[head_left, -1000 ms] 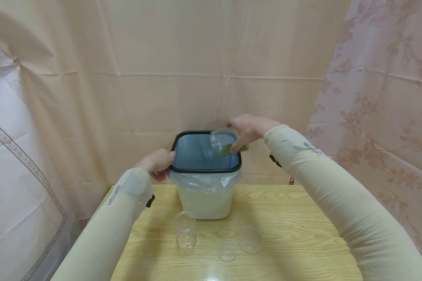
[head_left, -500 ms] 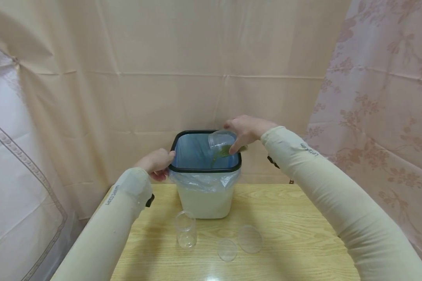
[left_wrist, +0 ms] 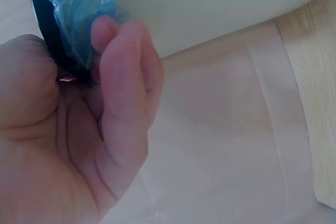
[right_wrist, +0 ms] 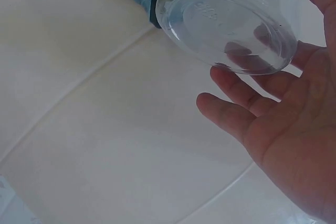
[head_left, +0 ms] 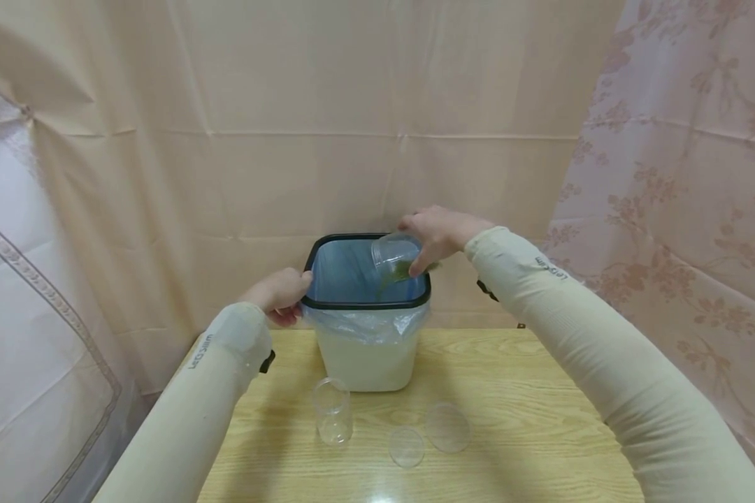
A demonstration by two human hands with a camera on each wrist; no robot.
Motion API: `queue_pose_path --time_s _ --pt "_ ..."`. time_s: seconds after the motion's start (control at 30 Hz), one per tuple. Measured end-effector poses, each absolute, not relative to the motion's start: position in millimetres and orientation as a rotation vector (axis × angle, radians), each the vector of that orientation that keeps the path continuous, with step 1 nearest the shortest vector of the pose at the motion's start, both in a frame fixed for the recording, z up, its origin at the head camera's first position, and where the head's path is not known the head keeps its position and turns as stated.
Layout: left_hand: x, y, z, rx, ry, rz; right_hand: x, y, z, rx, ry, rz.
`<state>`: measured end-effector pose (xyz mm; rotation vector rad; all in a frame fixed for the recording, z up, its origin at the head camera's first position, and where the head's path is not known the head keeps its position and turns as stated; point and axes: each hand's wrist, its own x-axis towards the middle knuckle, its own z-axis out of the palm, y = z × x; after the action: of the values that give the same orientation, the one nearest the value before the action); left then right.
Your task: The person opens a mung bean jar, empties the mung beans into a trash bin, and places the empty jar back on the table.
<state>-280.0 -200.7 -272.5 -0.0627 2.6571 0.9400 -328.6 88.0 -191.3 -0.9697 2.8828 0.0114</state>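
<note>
A pale trash bin (head_left: 368, 360) with a black rim and blue translucent bag (head_left: 346, 269) stands at the table's back edge. My left hand (head_left: 279, 292) grips the rim on its left side; in the left wrist view the fingers curl at the black rim (left_wrist: 48, 27) and bag. Over the bin's right side, my right hand (head_left: 445, 234) holds a clear plastic cup (head_left: 391, 246) tipped with its mouth toward the inside. Green matter (head_left: 404, 270) lies along its lower wall and spills downward; its kind is unclear. The right wrist view shows the cup's clear base (right_wrist: 226, 32).
On the wooden table (head_left: 528, 412), a clear cylindrical container (head_left: 333, 423) stands in front of the bin. Two clear round discs, a smaller one (head_left: 406, 447) and a larger one (head_left: 447, 427), lie to its right. A beige curtain (head_left: 289, 175) hangs behind.
My right hand has shifted slightly left with the cup tipped. The green matter has slid toward the mouth and streams into the bin. My left hand stays on the rim.
</note>
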Motion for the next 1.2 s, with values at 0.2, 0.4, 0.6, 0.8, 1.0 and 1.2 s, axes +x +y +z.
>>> queue_pose_path --time_s 0.2,0.4,0.6,0.8,1.0,1.2 --pt "-279.7 -199.2 -274.9 -0.075 2.665 0.944 -327.0 88.0 -192.9 -0.980 2.905 -0.004" --pt "-277.4 -197.9 -274.9 -0.087 2.675 0.923 -325.1 86.4 -194.1 -0.999 2.902 -0.039" --pt "-277.5 -196.7 -275.0 -0.081 2.681 0.918 -325.7 84.4 -194.3 -1.022 2.905 -0.014" --pt "-279.0 -197.7 -275.4 -0.083 2.694 0.906 -324.4 79.5 -193.3 -1.037 2.899 0.036" --pt "-280.5 -198.8 -275.1 -0.085 2.711 0.874 -322.9 75.9 -191.7 -1.042 2.900 0.069" --pt "-280.4 -198.0 -275.0 -0.089 2.718 0.860 -319.1 74.5 -193.4 -1.060 2.901 0.092"
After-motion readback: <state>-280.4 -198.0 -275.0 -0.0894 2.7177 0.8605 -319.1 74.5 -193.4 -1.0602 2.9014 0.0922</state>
